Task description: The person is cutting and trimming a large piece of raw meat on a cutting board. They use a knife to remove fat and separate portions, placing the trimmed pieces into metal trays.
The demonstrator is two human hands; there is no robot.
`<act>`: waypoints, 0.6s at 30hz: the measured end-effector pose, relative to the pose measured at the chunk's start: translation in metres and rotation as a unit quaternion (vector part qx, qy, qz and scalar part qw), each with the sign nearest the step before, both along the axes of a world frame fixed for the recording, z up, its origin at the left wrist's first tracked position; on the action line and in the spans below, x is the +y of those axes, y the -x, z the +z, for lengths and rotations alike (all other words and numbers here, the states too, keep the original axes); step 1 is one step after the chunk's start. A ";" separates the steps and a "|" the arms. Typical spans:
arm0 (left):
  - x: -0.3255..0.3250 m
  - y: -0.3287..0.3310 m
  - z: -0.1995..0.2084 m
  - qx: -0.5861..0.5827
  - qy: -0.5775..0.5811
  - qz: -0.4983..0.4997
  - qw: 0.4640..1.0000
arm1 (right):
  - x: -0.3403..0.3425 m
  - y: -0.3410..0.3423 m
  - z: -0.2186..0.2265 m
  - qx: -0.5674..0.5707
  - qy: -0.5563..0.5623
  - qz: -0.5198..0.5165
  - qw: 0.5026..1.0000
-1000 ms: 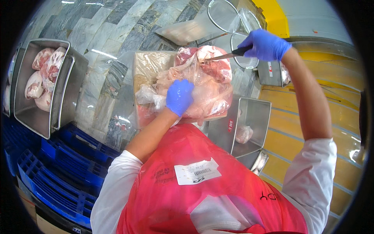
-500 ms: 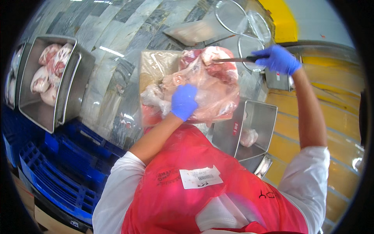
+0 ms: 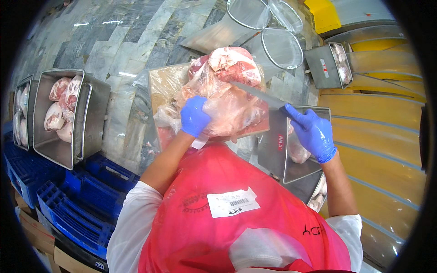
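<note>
Clear plastic wrap [image 3: 223, 102] covers raw meat in a cardboard box [image 3: 170, 75] in front of me. My left hand [image 3: 195, 117], in a blue glove, is closed on a bunch of this plastic at the near left of the box. In my right hand [image 3: 312, 134], also blue-gloved, is a knife [image 3: 261, 95], its blade pointing left over the plastic and its handle mostly hidden by my fingers. At the far side of the box, a piece of meat with white fat [image 3: 234, 63] lies uncovered. Whether the blade touches the plastic I cannot tell.
Metal bins with meat pieces stand on the left [image 3: 93, 118], at the right beneath my right hand [image 3: 273, 150], and farther right [image 3: 318, 68]. Hoop-rimmed clear bags [image 3: 282, 48] stand beyond the box. Blue plastic pallets [image 3: 77, 214] lie at the lower left.
My right hand has come down and toward me with the knife, from the far meat to the right side of the box. The left hand has shifted slightly left, still gripping the plastic.
</note>
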State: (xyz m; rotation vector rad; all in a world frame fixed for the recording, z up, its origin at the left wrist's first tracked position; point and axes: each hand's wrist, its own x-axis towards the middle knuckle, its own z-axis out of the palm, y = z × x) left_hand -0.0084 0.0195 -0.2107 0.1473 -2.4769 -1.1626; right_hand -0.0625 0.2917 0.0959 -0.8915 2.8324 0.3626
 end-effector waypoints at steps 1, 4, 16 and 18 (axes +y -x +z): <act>-0.001 0.000 0.001 0.000 0.005 -0.001 1.000 | -0.002 0.003 0.003 0.005 -0.007 0.014 1.000; -0.003 0.001 0.000 -0.003 0.024 -0.001 1.000 | -0.002 0.009 0.012 0.004 0.004 0.033 0.999; -0.012 0.003 0.003 0.000 0.002 -0.021 1.000 | -0.016 0.083 0.038 -0.008 -0.046 0.193 0.980; -0.016 0.004 0.001 -0.007 0.002 -0.024 1.000 | -0.022 0.099 0.038 -0.022 -0.047 0.215 0.975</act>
